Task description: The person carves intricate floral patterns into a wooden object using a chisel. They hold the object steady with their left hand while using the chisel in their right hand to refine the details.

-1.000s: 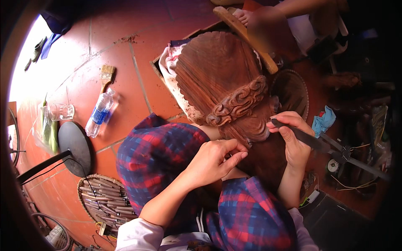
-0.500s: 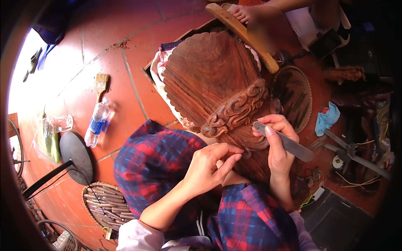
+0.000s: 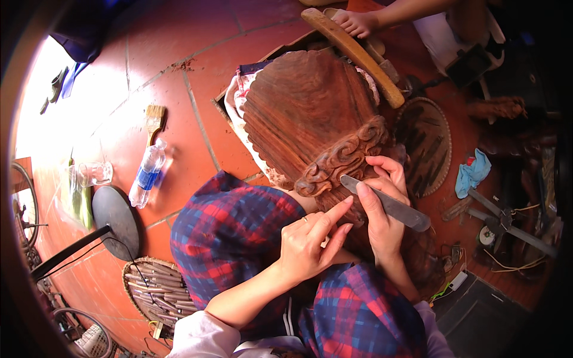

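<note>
Panel of carved reddish-brown wood [image 3: 310,113] is set beyond blue-and-red plaid-covered knees [image 3: 236,209]; over its scrolled band [image 3: 343,161], a flat dark-grey round-ended tool [image 3: 395,210] is gripped by the right hand [image 3: 382,232]; the left hand [image 3: 303,246] is held nearby, thumb and forefinger spread apart.

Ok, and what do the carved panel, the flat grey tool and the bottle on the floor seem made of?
Carved panel: wood, reddish-brown, smooth with a slight sheen; streaky grain shows.
Flat grey tool in the right hand: probably metal, dull, judging by its even grey; stone isn't ruled out.
Bottle: clear, glossy plastic, it seems, given the see-through body.
</note>
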Motion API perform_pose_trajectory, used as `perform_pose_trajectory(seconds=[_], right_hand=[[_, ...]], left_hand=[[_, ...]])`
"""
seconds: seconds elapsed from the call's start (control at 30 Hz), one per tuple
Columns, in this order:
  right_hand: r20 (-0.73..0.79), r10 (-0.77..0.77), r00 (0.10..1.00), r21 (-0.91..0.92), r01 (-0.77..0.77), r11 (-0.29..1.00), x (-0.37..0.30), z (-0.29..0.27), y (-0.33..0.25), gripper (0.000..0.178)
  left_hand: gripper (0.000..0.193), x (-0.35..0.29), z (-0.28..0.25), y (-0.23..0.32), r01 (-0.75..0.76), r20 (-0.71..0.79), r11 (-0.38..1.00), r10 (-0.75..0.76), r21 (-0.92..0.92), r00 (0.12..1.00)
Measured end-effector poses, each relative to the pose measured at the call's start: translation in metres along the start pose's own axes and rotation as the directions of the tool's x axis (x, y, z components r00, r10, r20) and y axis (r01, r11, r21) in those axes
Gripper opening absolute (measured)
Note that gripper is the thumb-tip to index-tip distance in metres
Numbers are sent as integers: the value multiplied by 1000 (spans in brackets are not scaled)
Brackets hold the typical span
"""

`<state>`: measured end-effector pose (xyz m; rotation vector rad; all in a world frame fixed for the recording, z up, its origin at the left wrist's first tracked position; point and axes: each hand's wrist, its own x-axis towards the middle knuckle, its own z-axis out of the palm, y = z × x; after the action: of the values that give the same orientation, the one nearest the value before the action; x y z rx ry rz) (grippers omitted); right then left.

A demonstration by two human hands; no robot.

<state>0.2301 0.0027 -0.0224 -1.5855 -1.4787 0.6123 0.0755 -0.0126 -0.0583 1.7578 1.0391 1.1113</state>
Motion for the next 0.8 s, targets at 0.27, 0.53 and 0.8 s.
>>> perform_pose_trajectory(seconds=[0.27, 0.53, 0.8], right_hand=[[-45, 274, 961, 439, -227, 869, -16, 0, 0, 7], [-24, -113, 993, 222, 115, 968, -11, -2, 8, 19], [-27, 25, 999, 221, -19, 975, -8, 13, 7, 17]], left_hand=[[18, 0, 0, -4, 12, -68, 981, -26, -192, 997], [35, 1, -3, -6, -4, -35, 989, -1, -150, 999], [43, 1, 4, -17, 18, -106, 991, -32, -136, 994]])
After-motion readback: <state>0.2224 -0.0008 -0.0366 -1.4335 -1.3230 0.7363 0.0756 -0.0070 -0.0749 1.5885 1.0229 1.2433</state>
